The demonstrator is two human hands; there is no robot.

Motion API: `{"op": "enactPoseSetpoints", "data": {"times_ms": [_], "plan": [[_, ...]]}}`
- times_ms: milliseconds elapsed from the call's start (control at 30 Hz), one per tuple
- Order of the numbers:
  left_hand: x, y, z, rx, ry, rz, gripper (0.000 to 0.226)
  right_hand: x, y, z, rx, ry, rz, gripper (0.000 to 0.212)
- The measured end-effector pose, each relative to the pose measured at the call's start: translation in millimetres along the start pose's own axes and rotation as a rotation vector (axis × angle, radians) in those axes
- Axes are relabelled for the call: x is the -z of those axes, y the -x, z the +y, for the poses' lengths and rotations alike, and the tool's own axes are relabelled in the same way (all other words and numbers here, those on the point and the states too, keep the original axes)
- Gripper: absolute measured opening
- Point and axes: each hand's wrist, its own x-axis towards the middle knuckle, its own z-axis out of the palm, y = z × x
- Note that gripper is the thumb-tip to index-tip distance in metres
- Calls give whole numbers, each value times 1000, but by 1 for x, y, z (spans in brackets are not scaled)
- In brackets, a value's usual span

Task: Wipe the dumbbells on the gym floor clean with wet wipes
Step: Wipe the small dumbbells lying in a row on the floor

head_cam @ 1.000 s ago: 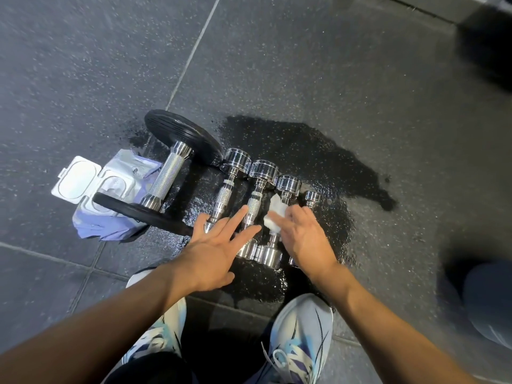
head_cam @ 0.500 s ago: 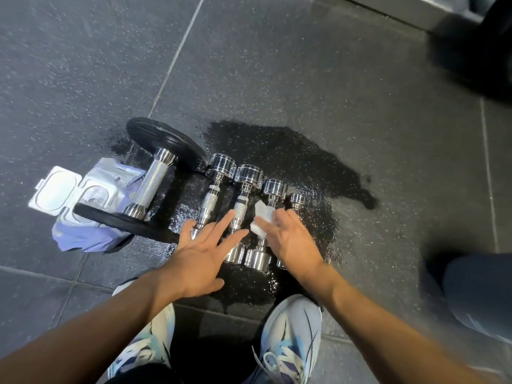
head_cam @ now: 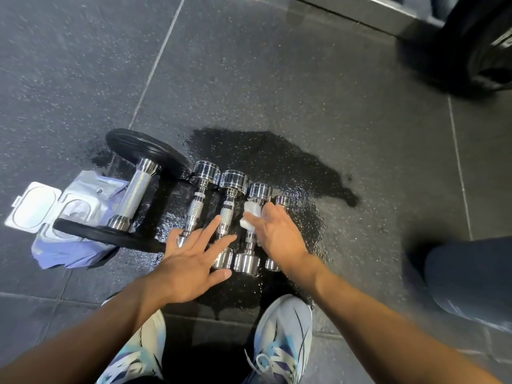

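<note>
The white wet wipe [head_cam: 252, 214] is bunched on the far part of the handle of the third chrome dumbbell [head_cam: 247, 263] from the left. The fingers of the right hand [head_cam: 277, 236] bend over it and clasp it against the bar, and a corner shows past the fingertips. Just left, the left hand [head_cam: 188, 261] lies with fingers straight and spread across the near ends of the first two chrome dumbbells [head_cam: 198, 209], holding nothing. The row sits on a wet patch of floor [head_cam: 277, 162], with a black-plate dumbbell [head_cam: 135, 194] and an open wipes pack [head_cam: 55, 214] further left.
</note>
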Motion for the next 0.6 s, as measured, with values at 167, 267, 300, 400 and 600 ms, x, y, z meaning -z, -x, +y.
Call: {"op": "enactPoseSetpoints", "data": {"times_ms": [167, 267, 300, 400, 600], "plan": [[-3, -3, -1, 11, -9, 3, 71, -9, 11, -5, 13, -103, 61, 39], [-2, -3, -2, 11, 15, -15, 70, -15, 20, -5, 82, -70, 37, 33], [-2, -3, -1, 13, 20, -16, 70, -14, 19, -4, 116, -43, 40, 34], [-2, -3, -2, 19, 19, -19, 70, -4, 7, 2, 144, 37, 28, 38], [-2, -2, -3, 15, 31, -22, 69, 4, -10, 1, -93, -45, 149, 43]]}}
